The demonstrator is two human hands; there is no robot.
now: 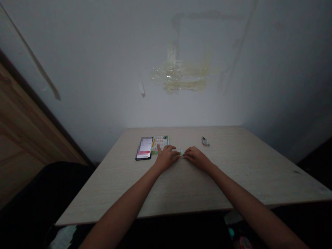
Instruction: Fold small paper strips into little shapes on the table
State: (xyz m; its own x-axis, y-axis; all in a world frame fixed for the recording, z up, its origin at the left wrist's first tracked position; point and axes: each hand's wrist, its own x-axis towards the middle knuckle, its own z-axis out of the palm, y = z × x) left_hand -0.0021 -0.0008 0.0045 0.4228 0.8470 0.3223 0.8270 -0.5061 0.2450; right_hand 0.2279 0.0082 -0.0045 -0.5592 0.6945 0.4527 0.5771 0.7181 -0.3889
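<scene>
Near the middle of the table, my left hand (166,157) and my right hand (196,157) face each other. Between their fingertips is a small pale piece with green on it (181,152), too small to name. The fingers of both hands are pinched at its two sides. Just behind and left of my left hand lies a printed colourful sheet or booklet (162,141). A phone (144,148) with a lit screen lies at the sheet's left and slightly overlaps it. To the right and farther back is a small crumpled silvery-dark item (205,141).
The light wooden table (220,186) meets a pale wall (103,86) at its back edge. Old yellowed tape (185,79) sticks to the wall. A dark covered shape (52,186) stands at the left, beside wooden panelling (23,128). Items partly show below the front edge.
</scene>
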